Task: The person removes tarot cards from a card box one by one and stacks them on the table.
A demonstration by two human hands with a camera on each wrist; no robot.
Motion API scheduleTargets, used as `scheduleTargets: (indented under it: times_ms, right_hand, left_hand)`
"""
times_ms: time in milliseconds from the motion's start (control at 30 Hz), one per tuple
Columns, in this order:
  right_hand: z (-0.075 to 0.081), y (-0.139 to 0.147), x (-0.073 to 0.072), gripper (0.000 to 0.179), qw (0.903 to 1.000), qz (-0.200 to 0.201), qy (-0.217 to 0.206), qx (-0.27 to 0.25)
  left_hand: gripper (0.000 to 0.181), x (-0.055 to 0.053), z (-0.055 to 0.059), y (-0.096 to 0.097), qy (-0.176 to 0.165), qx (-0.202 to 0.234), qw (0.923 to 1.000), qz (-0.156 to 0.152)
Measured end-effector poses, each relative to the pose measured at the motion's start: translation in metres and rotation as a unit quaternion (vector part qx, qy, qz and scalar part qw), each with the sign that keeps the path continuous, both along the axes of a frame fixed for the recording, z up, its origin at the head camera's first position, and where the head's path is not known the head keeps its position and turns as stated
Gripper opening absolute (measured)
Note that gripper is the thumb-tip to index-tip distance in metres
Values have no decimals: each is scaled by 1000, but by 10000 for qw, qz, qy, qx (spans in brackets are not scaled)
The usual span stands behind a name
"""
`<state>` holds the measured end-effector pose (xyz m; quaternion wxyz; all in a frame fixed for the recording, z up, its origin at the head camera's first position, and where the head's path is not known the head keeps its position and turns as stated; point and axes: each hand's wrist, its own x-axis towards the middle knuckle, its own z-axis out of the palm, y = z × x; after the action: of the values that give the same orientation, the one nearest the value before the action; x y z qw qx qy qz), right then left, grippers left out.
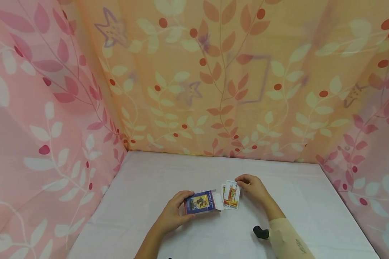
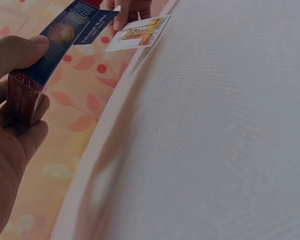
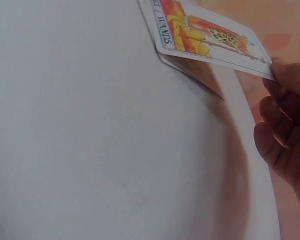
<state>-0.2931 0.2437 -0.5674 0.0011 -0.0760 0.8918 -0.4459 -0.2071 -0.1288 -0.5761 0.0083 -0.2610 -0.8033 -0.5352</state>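
Note:
My left hand point(image 1: 174, 213) grips a blue card box point(image 1: 199, 202) printed "Universal Waite", its open flap point(image 1: 218, 200) pointing right. In the left wrist view the thumb lies on the box's face and the fingers wrap its red end point(image 2: 24, 95). The right hand point(image 1: 252, 187) pinches a tarot card point(image 1: 231, 196) by its upper corner between thumb and fingertips. That card shows a robed figure, with the word "WANDS" legible in the right wrist view. Beneath it, a second card point(image 1: 223, 190) peeks out on the left, close to the table.
A white cloth covers the table point(image 1: 311, 201). A small black object point(image 1: 261, 232) lies beside the right sleeve point(image 1: 288, 237). Patterned curtains point(image 1: 181, 108) enclose the table at the back and on both sides.

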Motion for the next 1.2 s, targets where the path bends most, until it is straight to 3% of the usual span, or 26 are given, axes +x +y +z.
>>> scheduleTargets:
  times_ms: [133,467,1200]
  right_hand:
    - [-8,-2,-4,11,9997,-8,8,262]
    - [-19,-1,-9,11,9995,184,-196,155]
    - [-18,-10,-18,10,9936,347,-71,1073]
  left_hand:
    - [75,0,-2,0,-4,-40,10000,-12]
    - [75,0,-1,1,-77,-63,9999,-51]
    - [74,1,0,1,-21,-78,10000,-57]
